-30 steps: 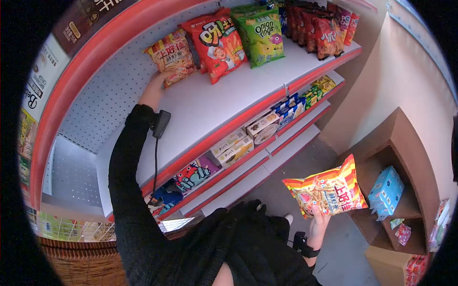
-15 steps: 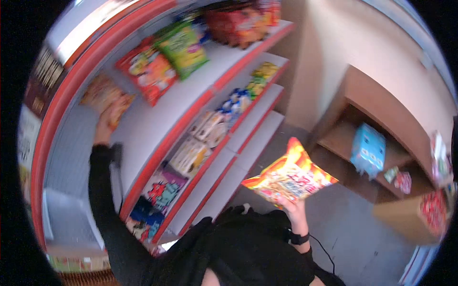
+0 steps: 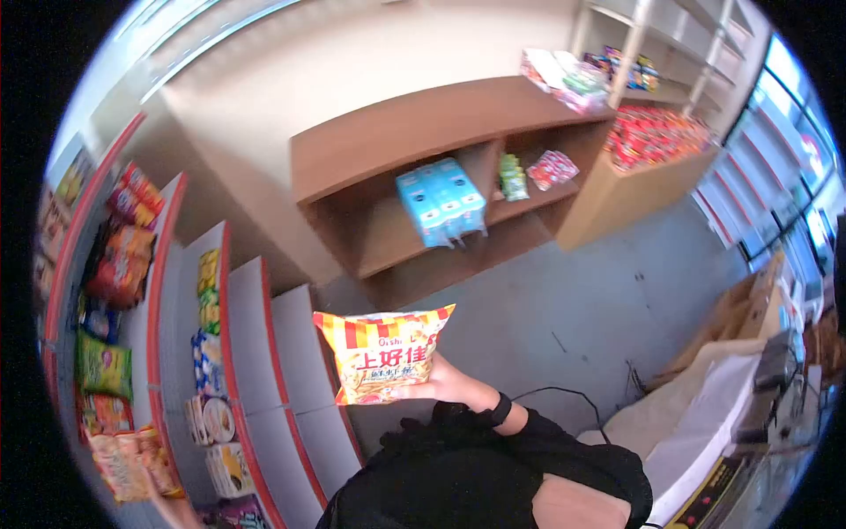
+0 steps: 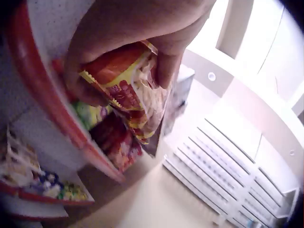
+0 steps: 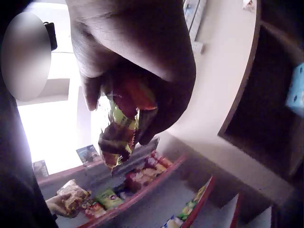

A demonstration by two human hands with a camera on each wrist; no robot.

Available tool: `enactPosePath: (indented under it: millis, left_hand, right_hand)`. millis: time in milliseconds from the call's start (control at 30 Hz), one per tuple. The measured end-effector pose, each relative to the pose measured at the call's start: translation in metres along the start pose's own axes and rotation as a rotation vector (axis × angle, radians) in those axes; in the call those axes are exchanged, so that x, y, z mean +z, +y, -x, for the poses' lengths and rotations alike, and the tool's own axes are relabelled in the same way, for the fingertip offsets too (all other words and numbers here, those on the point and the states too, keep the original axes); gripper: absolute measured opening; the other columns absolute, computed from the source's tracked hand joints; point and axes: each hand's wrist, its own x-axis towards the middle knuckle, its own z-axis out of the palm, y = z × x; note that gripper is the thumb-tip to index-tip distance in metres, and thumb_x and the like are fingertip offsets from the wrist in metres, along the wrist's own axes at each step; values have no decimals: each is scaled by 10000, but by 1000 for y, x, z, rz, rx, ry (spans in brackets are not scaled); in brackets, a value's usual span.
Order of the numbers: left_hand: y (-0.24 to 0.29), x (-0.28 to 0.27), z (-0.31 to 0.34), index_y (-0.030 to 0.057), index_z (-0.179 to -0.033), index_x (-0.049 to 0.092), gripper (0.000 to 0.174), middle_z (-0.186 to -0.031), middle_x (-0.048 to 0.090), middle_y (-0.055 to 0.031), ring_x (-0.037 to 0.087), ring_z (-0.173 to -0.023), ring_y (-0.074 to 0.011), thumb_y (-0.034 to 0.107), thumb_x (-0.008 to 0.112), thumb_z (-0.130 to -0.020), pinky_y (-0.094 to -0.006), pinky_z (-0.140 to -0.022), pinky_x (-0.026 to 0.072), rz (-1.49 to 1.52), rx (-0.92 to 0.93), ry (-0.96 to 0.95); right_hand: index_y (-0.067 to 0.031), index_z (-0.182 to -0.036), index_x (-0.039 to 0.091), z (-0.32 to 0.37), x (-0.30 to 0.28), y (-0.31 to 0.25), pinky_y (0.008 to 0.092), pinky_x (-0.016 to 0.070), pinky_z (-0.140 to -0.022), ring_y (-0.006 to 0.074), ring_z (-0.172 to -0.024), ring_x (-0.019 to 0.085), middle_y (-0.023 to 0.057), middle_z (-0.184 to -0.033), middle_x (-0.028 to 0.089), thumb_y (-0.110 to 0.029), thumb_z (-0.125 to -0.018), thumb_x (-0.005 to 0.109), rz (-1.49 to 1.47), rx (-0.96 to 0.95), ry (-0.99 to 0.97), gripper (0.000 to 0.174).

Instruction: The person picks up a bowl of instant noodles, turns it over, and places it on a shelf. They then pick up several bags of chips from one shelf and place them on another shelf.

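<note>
The right hand [image 3: 448,381] holds a red-and-yellow striped snack bag [image 3: 381,354] by its side and underside, front facing the camera. In the right wrist view, fingers of that hand [image 5: 137,42] curl round the bag [image 5: 116,137]. At lower left, the left hand [image 3: 167,504] grips a similar bag [image 3: 125,463] by the top shelf, beside a red bag [image 3: 106,413] and a green one [image 3: 106,366]. The left wrist view has the left hand [image 4: 137,26] wrapped over its bag [image 4: 128,95], thumb and fingers on opposite sides.
Shelves with red edges [image 3: 264,353] run down the left, carrying boxes [image 3: 231,467] and packets. Ahead stands a brown cabinet [image 3: 397,128] with a blue pack [image 3: 442,201] inside. A carton [image 3: 599,198] of red packets is beside it. A cable [image 3: 573,394] lies on the floor at right.
The head view has turned right, putting the shelves at far left and the cabinet in front. The right hand's bag now faces the camera more upright. The left hand still holds its bag.
</note>
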Motion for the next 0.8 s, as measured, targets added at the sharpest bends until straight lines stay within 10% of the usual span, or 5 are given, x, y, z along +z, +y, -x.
enactPosePath:
  millis: [233,600,800]
  left_hand:
    - [-178,203,-79,-7,-1297,369,617,-1253,484,-100,504,-1118,-206,236,644,-801,-341,-948,410,5,-237,-830]
    - [-269,520,84,-9,-1217,447,511,-1158,565,-63,532,-1061,-145,41,659,-754,-284,-930,396,-13,-587,-1791]
    - [-319,610,175,9,-1250,398,562,-1211,530,-78,504,-1117,-167,49,661,-755,-313,-962,379,75,-705,-2012]
  right_hand:
    - [12,-1172,480,27,37,1,319,422,-926,156,-1040,546,77,-1143,580,-70,-744,705,191,-114,524,490]
    - [-1,-1162,490,111,-2,-14,310,428,-907,153,-1027,543,67,-1140,573,-15,-728,714,198,-262,1240,489]
    - [7,-1160,484,153,-80,-28,319,447,-890,163,-1010,561,77,-1114,585,-3,-726,711,207,-328,1395,490]
